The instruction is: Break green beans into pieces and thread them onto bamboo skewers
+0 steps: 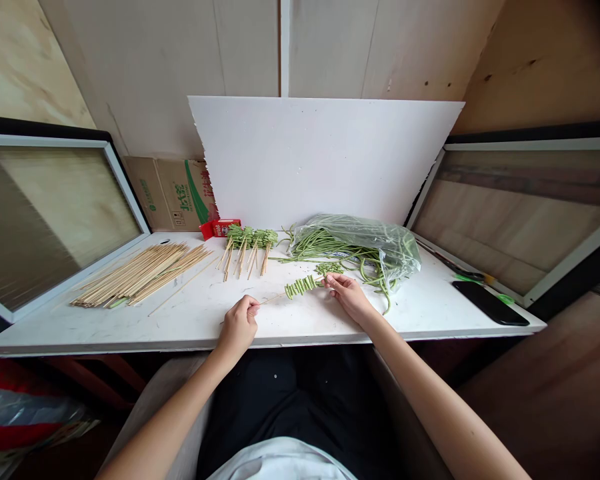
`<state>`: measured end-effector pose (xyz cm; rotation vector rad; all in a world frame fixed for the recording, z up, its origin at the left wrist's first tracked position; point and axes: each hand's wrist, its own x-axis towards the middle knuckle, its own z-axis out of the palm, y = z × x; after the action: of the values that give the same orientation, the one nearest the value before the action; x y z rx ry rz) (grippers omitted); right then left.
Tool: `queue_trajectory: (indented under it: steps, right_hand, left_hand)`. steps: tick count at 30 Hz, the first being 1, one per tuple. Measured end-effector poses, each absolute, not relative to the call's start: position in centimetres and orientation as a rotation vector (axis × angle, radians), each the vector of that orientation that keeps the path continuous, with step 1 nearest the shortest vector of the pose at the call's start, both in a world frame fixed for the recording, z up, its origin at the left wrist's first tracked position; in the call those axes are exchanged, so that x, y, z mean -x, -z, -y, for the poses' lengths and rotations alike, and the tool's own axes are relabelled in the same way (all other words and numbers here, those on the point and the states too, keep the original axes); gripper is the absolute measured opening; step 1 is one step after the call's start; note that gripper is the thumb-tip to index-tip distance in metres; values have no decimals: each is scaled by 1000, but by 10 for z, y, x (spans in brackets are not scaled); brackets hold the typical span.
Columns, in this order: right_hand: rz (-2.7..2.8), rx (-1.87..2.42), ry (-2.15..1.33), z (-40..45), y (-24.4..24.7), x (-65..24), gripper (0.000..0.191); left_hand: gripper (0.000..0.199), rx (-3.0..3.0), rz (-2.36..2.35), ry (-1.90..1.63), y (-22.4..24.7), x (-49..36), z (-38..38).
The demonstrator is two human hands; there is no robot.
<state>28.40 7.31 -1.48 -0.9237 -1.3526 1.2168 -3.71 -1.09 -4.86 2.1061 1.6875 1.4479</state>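
Note:
My left hand (240, 320) is closed on the bare lower end of a thin bamboo skewer (273, 299), held over the front of the white table. Cut pieces of green bean (301, 287) are threaded crosswise along its other end. At that tip, my right hand (347, 293) pinches with thumb and fingers; whether a bean piece is between them is too small to make out. Just behind the right hand lies a small heap of cut bean pieces (329, 268). Finished-looking bean skewers (253, 237) lie in a stack farther back, their sticks toward me.
Many bare skewers (145, 273) lie at the left. A clear plastic bag of long green beans (350, 240) is at the back right. A black phone (490, 303) lies by the right edge, near scissors (455, 265). A white board (325, 160) and a cardboard box (167, 193) stand behind.

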Motion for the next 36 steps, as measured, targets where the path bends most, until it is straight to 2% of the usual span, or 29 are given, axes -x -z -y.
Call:
queue_trajectory:
  steps: [20,31,36]
  right_hand:
    - [1272,857,-1353,-65,6,-283,39]
    - [1254,901,-1326,-65,6,-283,45]
    - [1246,873,-1353,-65,7,-283,41]
  left_hand:
    - [14,-2092,-1697,-1407,47,37,11]
    - [15,-2106,-1702,-1405,46,37,11]
    - [15,-2095,-1705,-1403,46,37,11]
